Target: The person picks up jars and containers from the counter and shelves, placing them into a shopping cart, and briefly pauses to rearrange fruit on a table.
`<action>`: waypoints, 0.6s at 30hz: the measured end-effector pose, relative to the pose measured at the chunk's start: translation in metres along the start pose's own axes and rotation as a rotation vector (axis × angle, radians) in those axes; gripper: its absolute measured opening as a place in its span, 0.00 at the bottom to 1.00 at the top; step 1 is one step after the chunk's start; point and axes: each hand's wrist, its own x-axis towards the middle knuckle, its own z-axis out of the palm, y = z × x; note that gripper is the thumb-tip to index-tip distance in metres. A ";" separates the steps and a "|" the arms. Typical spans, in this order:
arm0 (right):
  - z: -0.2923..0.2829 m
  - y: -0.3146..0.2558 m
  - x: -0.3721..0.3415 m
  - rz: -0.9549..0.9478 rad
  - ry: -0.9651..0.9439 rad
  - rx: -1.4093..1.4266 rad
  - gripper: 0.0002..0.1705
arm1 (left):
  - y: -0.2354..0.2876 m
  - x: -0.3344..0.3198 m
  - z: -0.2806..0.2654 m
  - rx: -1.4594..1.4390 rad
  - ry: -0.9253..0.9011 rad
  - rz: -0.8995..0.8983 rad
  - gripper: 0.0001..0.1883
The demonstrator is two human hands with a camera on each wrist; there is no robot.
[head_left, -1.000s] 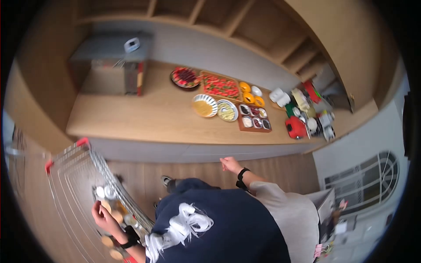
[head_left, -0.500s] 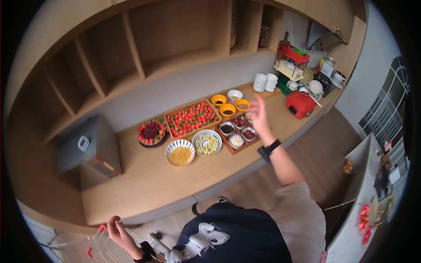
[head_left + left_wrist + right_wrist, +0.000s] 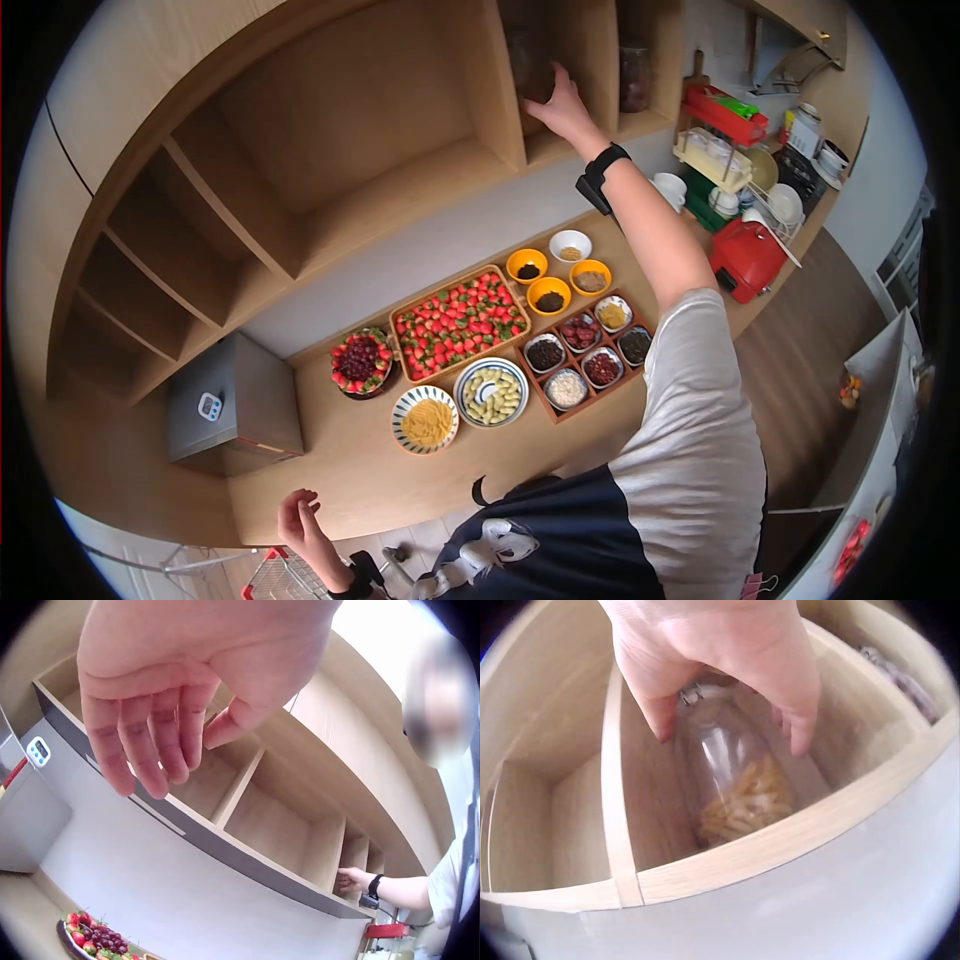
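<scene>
Inside a shelf compartment, a clear glass jar (image 3: 739, 784) with yellow-orange pieces and a wire clasp stands upright. My right hand (image 3: 720, 645) reaches over its top in the right wrist view, thumb and fingers spread on either side; whether they touch the glass I cannot tell. From the head view, the right hand (image 3: 565, 112) is at the compartment's opening and the jar is barely visible. My left hand (image 3: 306, 528) hovers by the counter's front edge, holding nothing. Its fingers hang loosely bent in the left wrist view, where the hand (image 3: 195, 667) looks large.
Below, the counter (image 3: 340, 480) bears a strawberry tray (image 3: 460, 325), a fruit plate (image 3: 361, 362), several bowls and a divided box (image 3: 585, 357). A grey appliance (image 3: 235, 400) is at left; a red appliance (image 3: 747, 260) and rack at right. Another jar (image 3: 634, 75) stands one compartment over.
My right hand has risen from over the counter bowls into the shelf compartment. The head view has moved closer to the shelf, and the left hand remains low and holds nothing.
</scene>
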 end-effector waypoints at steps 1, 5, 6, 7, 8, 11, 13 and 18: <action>0.012 0.002 0.007 0.018 0.019 -0.075 0.65 | 0.002 -0.003 -0.002 0.009 0.018 -0.015 0.09; 0.046 0.028 0.028 0.008 0.072 -0.025 0.70 | 0.006 -0.017 -0.018 0.006 0.088 -0.084 0.09; 0.048 0.030 0.027 -0.036 0.120 0.063 0.72 | 0.005 -0.023 -0.022 0.013 0.092 -0.087 0.09; 0.046 0.031 0.027 -0.025 0.112 0.056 0.72 | 0.003 -0.026 -0.027 0.000 0.108 -0.092 0.09; 0.044 0.029 0.027 -0.027 0.117 0.054 0.72 | 0.000 -0.026 -0.030 -0.022 0.121 -0.092 0.09; 0.030 0.017 0.018 -0.012 0.075 0.108 0.70 | -0.011 -0.031 -0.035 -0.053 0.152 -0.120 0.09; 0.018 0.004 0.004 -0.012 0.099 0.023 0.67 | -0.023 -0.033 -0.039 -0.083 0.165 -0.119 0.09; -0.028 -0.024 -0.050 0.009 0.124 -0.006 0.64 | -0.045 -0.024 -0.026 -0.200 0.088 -0.202 0.09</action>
